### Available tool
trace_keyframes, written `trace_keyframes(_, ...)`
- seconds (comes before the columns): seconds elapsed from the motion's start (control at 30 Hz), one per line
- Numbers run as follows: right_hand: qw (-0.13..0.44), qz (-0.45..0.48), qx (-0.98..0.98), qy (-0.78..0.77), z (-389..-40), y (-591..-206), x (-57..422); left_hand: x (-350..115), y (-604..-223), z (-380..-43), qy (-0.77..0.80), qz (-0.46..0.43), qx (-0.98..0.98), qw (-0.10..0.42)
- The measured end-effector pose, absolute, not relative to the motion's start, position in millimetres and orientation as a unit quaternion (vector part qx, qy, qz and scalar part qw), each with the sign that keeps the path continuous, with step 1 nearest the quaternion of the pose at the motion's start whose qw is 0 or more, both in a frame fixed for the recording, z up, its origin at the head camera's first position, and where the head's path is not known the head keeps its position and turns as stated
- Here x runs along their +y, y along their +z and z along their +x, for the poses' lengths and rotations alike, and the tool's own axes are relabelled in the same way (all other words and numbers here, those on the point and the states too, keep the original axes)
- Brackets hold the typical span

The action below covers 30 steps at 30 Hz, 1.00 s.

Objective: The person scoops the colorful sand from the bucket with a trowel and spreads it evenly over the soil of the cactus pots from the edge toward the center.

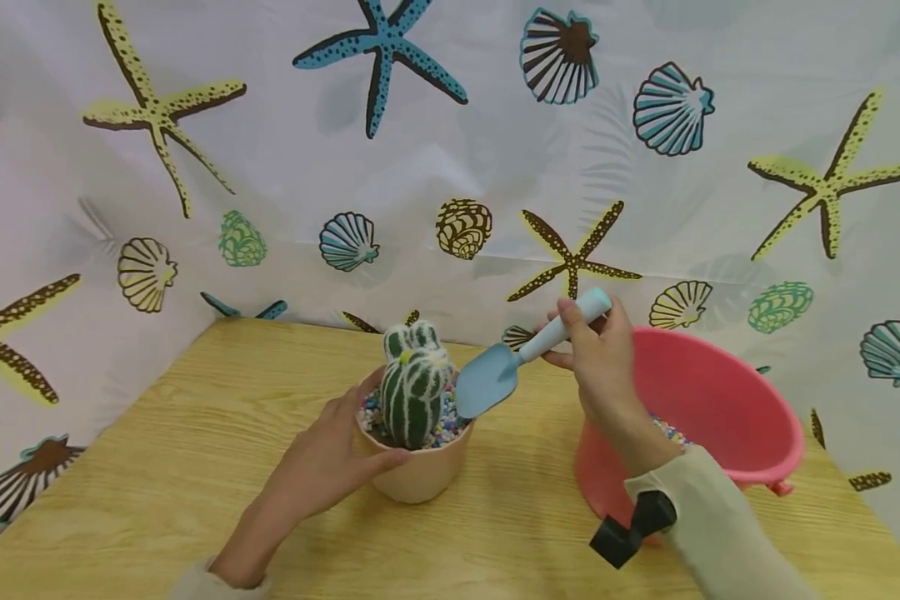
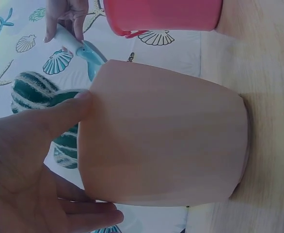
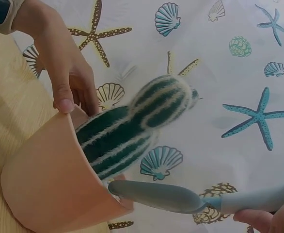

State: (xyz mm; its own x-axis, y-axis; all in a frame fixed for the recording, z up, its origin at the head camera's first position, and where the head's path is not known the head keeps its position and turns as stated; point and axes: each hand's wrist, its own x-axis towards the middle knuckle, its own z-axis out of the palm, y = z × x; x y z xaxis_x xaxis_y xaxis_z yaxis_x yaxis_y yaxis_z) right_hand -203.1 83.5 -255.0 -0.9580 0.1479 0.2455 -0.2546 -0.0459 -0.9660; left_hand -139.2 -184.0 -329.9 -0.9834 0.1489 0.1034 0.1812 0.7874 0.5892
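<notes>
A peach plant pot [image 1: 418, 479] stands upright on the table, holding a green-and-white knitted cactus [image 1: 412, 404] among small multicoloured pebbles [image 1: 450, 423]. My left hand [image 1: 328, 457] grips the pot near its rim, thumb at the front and fingers round the left side. In my right hand [image 1: 603, 358] is the pale handle of a small blue trowel [image 1: 489, 382]. Its blade tilts down at the pot's right rim, over the pebbles. The right wrist view shows the trowel [image 3: 156, 195] side-on, its tip at the rim beside the cactus [image 3: 120, 133].
To the right stands a pink bucket [image 1: 720, 400] with more coloured pebbles [image 1: 669, 429] inside, partly hidden by my right forearm. Behind the wooden table [image 1: 195, 433] hangs a white cloth [image 1: 435, 167] printed with starfish and shells.
</notes>
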Motion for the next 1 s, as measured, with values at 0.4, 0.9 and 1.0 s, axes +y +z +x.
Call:
trace_keyframes(0.4,0.153,0.029,-0.667,0.729,-201.0,-243.2,110.4,-183.9,-316.7,-128.4,-0.321,-0.062,-0.945,0.016)
trace_keyframes(0.9,0.175,0.027,-0.66,0.731,-193.2,-234.5,142.6,-165.7,-304.4,-113.5,-0.34,-0.098,-0.934,0.047)
trace_keyframes(1.0,0.177,0.028,-0.657,0.733,-191.9,-233.1,148.3,-161.3,-301.9,-111.0,-0.348,-0.097,-0.932,0.044)
